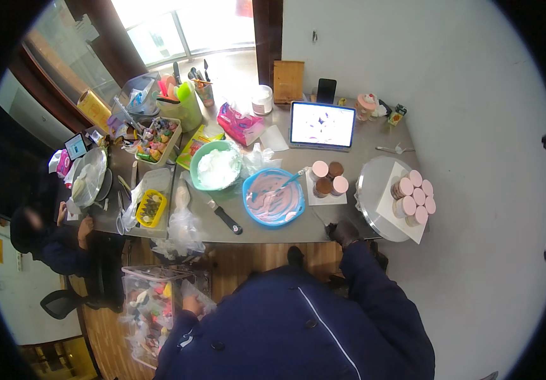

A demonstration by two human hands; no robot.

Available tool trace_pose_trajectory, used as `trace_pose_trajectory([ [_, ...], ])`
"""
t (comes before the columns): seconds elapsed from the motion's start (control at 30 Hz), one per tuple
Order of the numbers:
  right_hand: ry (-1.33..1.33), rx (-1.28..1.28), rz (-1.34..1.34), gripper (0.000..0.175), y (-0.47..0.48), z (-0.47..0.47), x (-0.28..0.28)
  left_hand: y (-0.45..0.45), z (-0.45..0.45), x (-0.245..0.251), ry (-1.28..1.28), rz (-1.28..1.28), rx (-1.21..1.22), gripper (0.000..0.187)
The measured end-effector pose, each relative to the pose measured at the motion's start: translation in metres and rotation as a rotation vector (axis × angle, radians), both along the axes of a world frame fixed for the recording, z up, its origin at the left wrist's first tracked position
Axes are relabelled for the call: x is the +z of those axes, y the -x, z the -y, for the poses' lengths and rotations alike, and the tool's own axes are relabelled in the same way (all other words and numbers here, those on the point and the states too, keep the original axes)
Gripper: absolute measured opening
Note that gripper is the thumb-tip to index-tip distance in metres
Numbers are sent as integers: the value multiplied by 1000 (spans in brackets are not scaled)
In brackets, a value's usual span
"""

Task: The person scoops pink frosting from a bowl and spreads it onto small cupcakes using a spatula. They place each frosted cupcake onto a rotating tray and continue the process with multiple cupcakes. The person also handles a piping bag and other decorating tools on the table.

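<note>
My left hand point(192, 305) is low beside a clear plastic bin point(130, 304) of coloured piping bags. Clear plastic film point(201, 293) lies against its fingers, and I cannot tell whether they grip it. In a dark glove, my right hand point(346, 233) is at the table's front edge. A thin tool point(320, 218) reaches toward its fingertips; a grip on it is not clear. Left of that hand stands a blue bowl point(303, 204) of pink cream with a blue spatula point(294, 178) in it. Several pink- and brown-topped cups point(320, 169) stand on a white board behind.
On the right, a round metal turntable point(370, 199) carries a white board with several pink-topped cups point(408, 206). A tablet point(322, 126) and a green bowl point(196, 161) of white cream stand farther back. A black-handled knife point(228, 219) lies left. Another person point(64, 247) sits far left.
</note>
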State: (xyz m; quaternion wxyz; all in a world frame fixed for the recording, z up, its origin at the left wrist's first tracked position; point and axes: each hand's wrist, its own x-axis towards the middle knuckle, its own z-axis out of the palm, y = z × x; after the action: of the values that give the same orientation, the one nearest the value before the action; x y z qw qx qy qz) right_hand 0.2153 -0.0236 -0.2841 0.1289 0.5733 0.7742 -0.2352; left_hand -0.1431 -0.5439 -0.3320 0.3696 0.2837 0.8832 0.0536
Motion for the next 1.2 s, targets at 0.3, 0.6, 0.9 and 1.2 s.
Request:
trace_pose_trajectory([
  [0.3,-218,-139,-196,48,10,42,32,1,7,-17,-276,-162,248,24],
  [0.6,463,520,-1069,83,137,205,109,-13,-104,182,-721,783,290,39],
  [0.9,917,830,-808,37,179,220,208,23,-108,322,-1455,562,563,21],
  [1.2,1295,207,-962,19,148,211,210,47,-90,211,-1046,230,569,28],
])
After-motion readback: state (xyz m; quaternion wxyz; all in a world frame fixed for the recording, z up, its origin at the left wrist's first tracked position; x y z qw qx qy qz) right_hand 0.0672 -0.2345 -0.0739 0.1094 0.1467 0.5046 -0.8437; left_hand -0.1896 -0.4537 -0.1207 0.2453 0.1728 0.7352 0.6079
